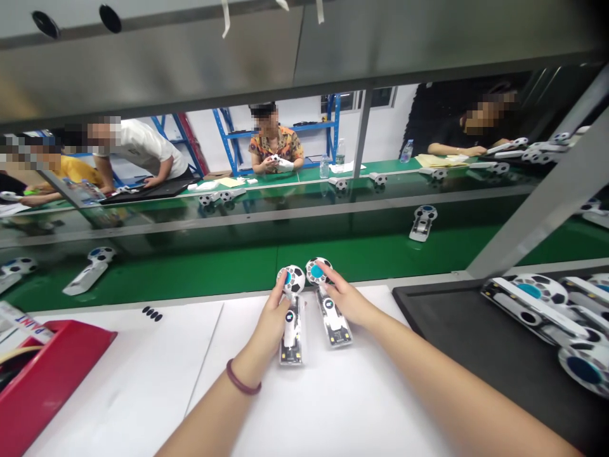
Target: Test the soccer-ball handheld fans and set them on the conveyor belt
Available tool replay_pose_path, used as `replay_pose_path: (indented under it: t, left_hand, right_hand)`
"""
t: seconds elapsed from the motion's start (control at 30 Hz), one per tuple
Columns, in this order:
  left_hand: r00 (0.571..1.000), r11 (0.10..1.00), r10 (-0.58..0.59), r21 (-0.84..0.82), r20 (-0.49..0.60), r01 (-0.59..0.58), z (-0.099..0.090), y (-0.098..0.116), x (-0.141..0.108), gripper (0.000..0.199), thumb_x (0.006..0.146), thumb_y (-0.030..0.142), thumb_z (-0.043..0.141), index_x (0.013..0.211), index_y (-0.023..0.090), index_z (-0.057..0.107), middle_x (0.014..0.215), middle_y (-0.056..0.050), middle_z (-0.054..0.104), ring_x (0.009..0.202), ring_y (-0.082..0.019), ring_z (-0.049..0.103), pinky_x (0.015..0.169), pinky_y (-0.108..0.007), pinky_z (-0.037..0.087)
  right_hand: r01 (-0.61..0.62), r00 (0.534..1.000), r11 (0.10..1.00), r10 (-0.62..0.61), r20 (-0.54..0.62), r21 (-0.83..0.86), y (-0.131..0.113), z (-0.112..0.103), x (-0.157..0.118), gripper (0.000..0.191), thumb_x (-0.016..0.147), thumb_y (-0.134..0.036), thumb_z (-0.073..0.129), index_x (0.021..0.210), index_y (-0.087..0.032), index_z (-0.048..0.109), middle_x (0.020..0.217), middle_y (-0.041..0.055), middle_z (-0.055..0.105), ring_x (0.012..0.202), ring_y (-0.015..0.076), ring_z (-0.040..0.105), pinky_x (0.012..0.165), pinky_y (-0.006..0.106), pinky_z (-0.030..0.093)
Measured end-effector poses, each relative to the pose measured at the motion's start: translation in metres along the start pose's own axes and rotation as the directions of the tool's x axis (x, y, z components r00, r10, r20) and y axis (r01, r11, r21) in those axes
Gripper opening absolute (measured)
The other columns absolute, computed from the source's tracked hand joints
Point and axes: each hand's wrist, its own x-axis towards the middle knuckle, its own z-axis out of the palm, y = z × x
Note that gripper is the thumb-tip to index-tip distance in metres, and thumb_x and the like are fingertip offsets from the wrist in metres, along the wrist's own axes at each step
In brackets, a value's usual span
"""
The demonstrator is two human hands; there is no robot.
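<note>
Two devices with football-patterned round heads and clear handles lie side by side over the white work surface (361,393), heads toward the green belt. My left hand (275,311) is closed on the head end of the left device (291,336), thumb by its blue disc. Around the head end of the right device (335,317) is my right hand (343,297), with a finger over the blue disc. Both handles show a small round dark display. The undersides of the heads and some of my fingers are hidden.
A black tray (442,336) at the right holds several similar devices (537,298). At the left are a red bin (61,362) and small black ovals (152,313). More devices lie on the green belt (190,273). Several people sit or lean beyond it.
</note>
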Motion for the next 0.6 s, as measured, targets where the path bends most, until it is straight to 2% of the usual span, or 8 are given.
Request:
replay_pose_path:
  t: [0.1,0.23,0.3,0.37,0.47,0.5,0.53,0.6]
  left_hand:
    - [0.999,0.998,-0.04,0.049,-0.021,0.041,-0.001,0.002,0.002,0.05,0.077,0.017,0.048,0.126,0.028,0.047,0.134,0.0,0.045,0.123,-0.024,0.04,0.1,-0.036,0.035]
    - [0.997,0.986,0.009,0.168,-0.073,0.003,-0.002,0.01,-0.001,0.049,0.076,0.013,0.042,0.122,0.025,0.051,0.13,0.0,0.049,0.123,-0.022,0.04,0.103,-0.035,0.032]
    - [0.985,0.964,0.1,0.258,-0.138,-0.062,-0.003,0.015,-0.003,0.047,0.077,0.014,0.041,0.122,0.024,0.051,0.131,-0.001,0.047,0.125,-0.021,0.037,0.106,-0.035,0.027]
    - [0.944,0.927,0.253,0.334,-0.214,-0.172,-0.004,0.019,-0.004,0.048,0.079,0.019,0.042,0.127,0.024,0.045,0.136,-0.002,0.041,0.128,-0.021,0.032,0.108,-0.034,0.023]
    - [0.861,0.885,0.44,0.287,-0.256,-0.367,-0.008,0.018,-0.001,0.07,0.079,0.028,0.049,0.14,0.026,0.015,0.143,-0.005,0.028,0.129,-0.021,0.031,0.105,-0.031,0.027]
    - [0.863,0.888,0.447,0.229,-0.235,-0.398,-0.01,0.015,0.001,0.08,0.077,0.03,0.053,0.141,0.026,0.004,0.143,-0.007,0.028,0.127,-0.022,0.034,0.103,-0.031,0.03]
    - [0.888,0.906,0.417,0.167,-0.192,-0.389,-0.012,0.012,0.003,0.089,0.075,0.032,0.057,0.14,0.026,-0.004,0.142,-0.009,0.029,0.124,-0.023,0.039,0.101,-0.032,0.034]
    - [0.962,0.962,0.267,0.079,-0.052,-0.262,-0.016,0.004,0.007,0.096,0.068,0.034,0.065,0.14,0.024,0.003,0.135,-0.011,0.039,0.115,-0.026,0.047,0.097,-0.036,0.039]
  right_hand:
    - [0.02,1.0,0.995,-0.021,-0.01,-0.098,0.0,0.004,0.0,0.041,0.08,-0.017,0.043,0.117,-0.029,0.056,0.127,0.0031,0.045,0.121,0.0193,0.04,0.106,0.04,0.026]
    - [0.014,0.999,0.983,-0.021,-0.036,-0.182,-0.002,0.005,-0.001,0.044,0.076,-0.013,0.042,0.114,-0.028,0.058,0.118,0.0052,0.047,0.106,0.0199,0.05,0.095,0.038,0.039]
    - [0.065,0.996,0.978,-0.075,-0.045,-0.198,-0.005,0.003,-0.003,0.045,0.077,-0.012,0.041,0.115,-0.029,0.057,0.118,0.0051,0.046,0.106,0.0197,0.05,0.095,0.038,0.039]
    - [0.19,0.977,0.955,-0.207,-0.054,-0.228,-0.008,-0.001,-0.005,0.044,0.078,-0.013,0.042,0.116,-0.03,0.056,0.126,0.0044,0.041,0.113,0.0198,0.046,0.1,0.037,0.035]
    - [0.402,0.898,0.876,-0.434,-0.073,-0.267,-0.012,-0.004,-0.008,0.039,0.077,-0.014,0.049,0.111,-0.031,0.059,0.141,-0.0009,0.022,0.126,0.0215,0.033,0.105,0.037,0.027]
    - [0.443,0.874,0.858,-0.478,-0.086,-0.26,-0.012,-0.004,-0.009,0.039,0.076,-0.015,0.052,0.11,-0.031,0.058,0.143,-0.0022,0.019,0.129,0.0222,0.029,0.106,0.037,0.026]
    - [0.462,0.863,0.854,-0.496,-0.101,-0.239,-0.012,-0.003,-0.009,0.041,0.074,-0.016,0.056,0.112,-0.031,0.057,0.144,-0.0019,0.02,0.13,0.0227,0.027,0.106,0.038,0.025]
    - [0.405,0.897,0.903,-0.423,-0.127,-0.144,-0.01,0.002,-0.011,0.057,0.07,-0.02,0.063,0.123,-0.032,0.046,0.14,0.0025,0.031,0.127,0.0235,0.032,0.105,0.041,0.027]
